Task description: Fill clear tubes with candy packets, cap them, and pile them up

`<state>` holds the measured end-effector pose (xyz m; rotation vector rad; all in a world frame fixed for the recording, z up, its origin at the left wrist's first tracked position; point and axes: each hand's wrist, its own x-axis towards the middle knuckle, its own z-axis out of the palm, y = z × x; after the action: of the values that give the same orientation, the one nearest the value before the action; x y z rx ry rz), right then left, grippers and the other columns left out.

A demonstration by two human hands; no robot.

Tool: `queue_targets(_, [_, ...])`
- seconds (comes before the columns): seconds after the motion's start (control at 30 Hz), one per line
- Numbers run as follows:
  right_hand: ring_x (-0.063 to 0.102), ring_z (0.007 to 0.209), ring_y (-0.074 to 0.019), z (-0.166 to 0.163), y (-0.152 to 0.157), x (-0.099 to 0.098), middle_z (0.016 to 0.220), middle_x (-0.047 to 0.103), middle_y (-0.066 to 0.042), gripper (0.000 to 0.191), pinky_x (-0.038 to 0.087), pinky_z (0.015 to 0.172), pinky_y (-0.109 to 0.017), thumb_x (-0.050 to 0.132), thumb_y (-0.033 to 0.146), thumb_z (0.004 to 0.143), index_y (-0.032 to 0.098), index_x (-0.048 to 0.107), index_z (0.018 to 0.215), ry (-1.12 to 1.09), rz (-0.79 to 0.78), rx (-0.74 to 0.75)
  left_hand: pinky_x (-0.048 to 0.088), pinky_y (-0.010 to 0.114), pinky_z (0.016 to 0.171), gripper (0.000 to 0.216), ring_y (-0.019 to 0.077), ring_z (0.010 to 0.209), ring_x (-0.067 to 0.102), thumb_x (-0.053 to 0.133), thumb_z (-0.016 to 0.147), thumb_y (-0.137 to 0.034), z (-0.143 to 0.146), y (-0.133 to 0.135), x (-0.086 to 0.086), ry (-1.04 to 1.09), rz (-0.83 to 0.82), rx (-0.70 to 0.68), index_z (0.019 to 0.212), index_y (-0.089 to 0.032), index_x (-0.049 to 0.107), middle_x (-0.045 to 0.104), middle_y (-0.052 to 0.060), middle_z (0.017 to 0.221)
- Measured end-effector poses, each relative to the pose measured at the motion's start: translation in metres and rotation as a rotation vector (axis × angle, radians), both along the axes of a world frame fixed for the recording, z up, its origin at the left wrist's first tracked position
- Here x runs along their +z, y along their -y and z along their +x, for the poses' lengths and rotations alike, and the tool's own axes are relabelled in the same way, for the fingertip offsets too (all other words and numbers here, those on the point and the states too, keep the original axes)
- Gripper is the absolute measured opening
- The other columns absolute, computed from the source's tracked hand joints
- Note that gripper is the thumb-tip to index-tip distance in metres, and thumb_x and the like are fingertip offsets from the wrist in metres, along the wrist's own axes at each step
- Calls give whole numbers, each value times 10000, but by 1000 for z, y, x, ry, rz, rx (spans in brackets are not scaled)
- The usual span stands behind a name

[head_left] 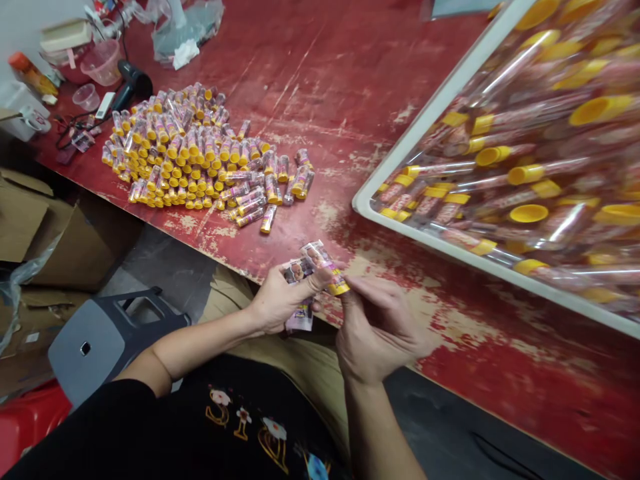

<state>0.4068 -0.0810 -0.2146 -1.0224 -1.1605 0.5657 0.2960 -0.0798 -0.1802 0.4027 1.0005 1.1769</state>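
My left hand (pixel 277 297) grips a small clear tube with a yellow cap (pixel 324 267) and a few printed labels (pixel 300 313) at the table's near edge. My right hand (pixel 377 327) is blurred by motion, its fingers pinched at the tube's yellow cap end. A large pile of finished yellow-capped tubes (pixel 200 157) lies on the red table (pixel 320 87) to the left. A white tray (pixel 400 160) full of unlabelled tubes sits at the right.
A black hair dryer (pixel 131 85), plastic cups (pixel 103 61) and bags stand at the far left corner. Cardboard boxes (pixel 35 227) and a grey stool (pixel 105 337) are on the floor to the left. A red stool (pixel 25 420) shows at the bottom left.
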Motion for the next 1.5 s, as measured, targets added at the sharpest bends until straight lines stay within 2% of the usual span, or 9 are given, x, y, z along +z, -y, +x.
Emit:
queue_targets(0.33, [711,785,-172,-13,-30,-17,853,769,-32,61,592,750,-347,825,226,852,219,823,912,48,-28,-13,444,221,522,540,71,535,538,1013,583,-480,-13,-27,-18,145,-85,67,843,-110,717,650,0,703])
queue_targets(0.53, [678,836,-198,-51,-149,-46,874,728,-59,158,569,789,-365,720,316,930,186,808,950,220,57,-66,496,209,554,107,114,662,677,692,961,-219,-30,-55,-26,307,-347,353,986,-116,708,745,63,864])
queue_targets(0.67, [669,930,-222,-72,-196,-49,958,732,-92,159,562,885,-395,631,213,923,189,787,937,522,-23,137,546,216,662,150,147,797,758,570,1000,-86,-38,-50,-29,260,-302,371,1081,-103,696,792,106,959])
queue_targets(0.73, [672,983,-224,-55,-195,-42,1027,740,-100,196,558,928,-401,594,198,936,189,776,1009,601,1,176,562,213,695,141,164,870,782,627,992,-113,-43,-47,-31,218,-274,384,1119,-119,688,803,108,1001])
queue_targets(0.83, [657,987,-236,4,-190,-27,1060,717,-110,246,537,928,-434,544,246,977,172,734,1114,634,-7,-89,569,192,672,168,174,888,797,751,925,-151,-46,-49,-34,178,-270,380,1080,-138,687,807,94,1008])
queue_targets(0.97, [606,1119,-343,69,-208,-19,1024,664,-167,314,454,1015,-533,797,410,804,139,713,937,764,-364,-363,566,163,600,176,152,794,792,823,868,-193,-35,-57,-31,213,-248,320,958,-129,685,800,72,935])
queue_targets(1.2, [590,1159,-429,45,-219,-33,1144,671,-221,475,446,1002,-665,854,60,585,128,665,1015,854,-358,-274,523,175,502,315,75,491,621,918,782,-300,-9,-64,-28,205,-300,382,847,-143,652,675,-31,658])
queue_targets(1.37, [671,1018,-288,70,-210,-28,1025,706,-149,394,513,947,-507,882,295,690,142,713,1012,500,-301,-120,491,206,491,420,75,495,596,996,654,-280,-10,-60,-28,217,-229,364,806,-141,630,666,-37,693])
queue_targets(1.5, [724,833,-197,80,-155,-9,979,746,-108,377,597,795,-375,816,515,830,227,726,1056,-13,-291,282,446,203,481,514,56,480,554,1037,552,-329,-11,-54,-30,147,-177,369,797,-139,627,646,-51,677])
